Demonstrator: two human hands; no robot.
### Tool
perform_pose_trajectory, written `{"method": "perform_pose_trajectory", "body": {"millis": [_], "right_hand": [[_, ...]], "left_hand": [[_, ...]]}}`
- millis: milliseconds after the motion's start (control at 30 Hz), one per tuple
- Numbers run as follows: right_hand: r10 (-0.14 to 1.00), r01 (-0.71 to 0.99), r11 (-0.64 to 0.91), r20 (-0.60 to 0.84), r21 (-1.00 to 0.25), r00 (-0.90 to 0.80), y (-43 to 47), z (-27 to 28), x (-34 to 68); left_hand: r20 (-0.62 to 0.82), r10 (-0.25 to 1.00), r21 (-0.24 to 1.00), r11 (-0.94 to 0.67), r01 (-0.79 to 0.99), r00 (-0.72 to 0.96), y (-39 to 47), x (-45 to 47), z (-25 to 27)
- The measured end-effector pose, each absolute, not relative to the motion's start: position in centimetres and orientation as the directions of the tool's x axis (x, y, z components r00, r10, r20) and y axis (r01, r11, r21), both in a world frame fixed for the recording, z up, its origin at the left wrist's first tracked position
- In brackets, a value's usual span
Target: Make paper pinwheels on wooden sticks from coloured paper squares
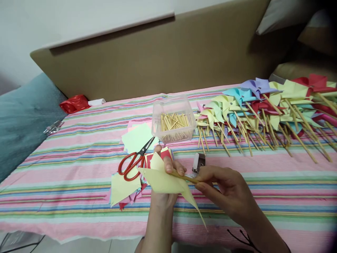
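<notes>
A pale yellow paper pinwheel (163, 182) lies across my left hand (171, 167), whose thumb and fingers grip it near the stick. My right hand (226, 189) pinches the thin wooden stick (188, 178) between thumb and forefinger, its other end meeting the paper. One paper blade droops toward the lower right. Just beyond my right fingertips is a small grey metal-and-black item (198, 162), perhaps a sharpener or stapler part. Red-handled scissors (134, 161) rest on paper sheets left of my left hand.
A clear plastic box (173, 102) holds many short sticks (173, 123). Finished pinwheels (242, 98) are heaped at the right. Coloured paper sheets (125, 189) lie at the left on the striped cloth (79, 168). A red plastic bag (75, 104) sits at the back left.
</notes>
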State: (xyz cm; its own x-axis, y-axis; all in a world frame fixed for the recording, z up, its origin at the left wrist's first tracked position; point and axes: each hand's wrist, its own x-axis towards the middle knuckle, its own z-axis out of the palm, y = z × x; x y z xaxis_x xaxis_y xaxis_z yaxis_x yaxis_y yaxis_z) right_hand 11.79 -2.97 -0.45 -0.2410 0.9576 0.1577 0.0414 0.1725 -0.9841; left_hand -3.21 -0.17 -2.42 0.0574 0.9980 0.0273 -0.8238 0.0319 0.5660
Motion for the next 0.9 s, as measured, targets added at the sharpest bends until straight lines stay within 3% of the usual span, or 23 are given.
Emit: {"method": "perform_pose_trajectory", "body": {"millis": [167, 367, 567, 733, 900], "right_hand": [[0.951, 0.043, 0.202, 0.186, -0.978, -0.246, -3.0, -0.6, 11.8], [0.958, 0.038, 0.184, 0.170, -0.982, -0.233, -2.8, -0.4, 11.7], [0.952, -0.083, 0.013, 0.037, -0.996, -0.305, -2.2, -0.9, 12.0], [0.969, -0.066, -0.208, -0.197, -0.976, -0.147, -1.4, -2.6, 13.0], [0.926, 0.052, -0.279, -0.283, -0.959, -0.249, -1.2, -3.6, 13.1]], "left_hand": [[0.066, 0.996, 0.510, 0.014, -0.860, 0.055, -0.2, -3.0, -2.1], [0.004, 1.000, 0.587, 0.005, -0.809, 0.010, -0.3, -2.7, -1.9], [-0.084, 0.978, 0.706, -0.075, -0.704, -0.188, 0.1, -2.1, -1.7], [-0.183, 0.901, 0.805, -0.092, -0.586, -0.393, 1.0, -2.0, -1.9], [-0.249, 0.825, 0.828, -0.090, -0.554, -0.506, 1.1, -1.8, -2.0]]}}
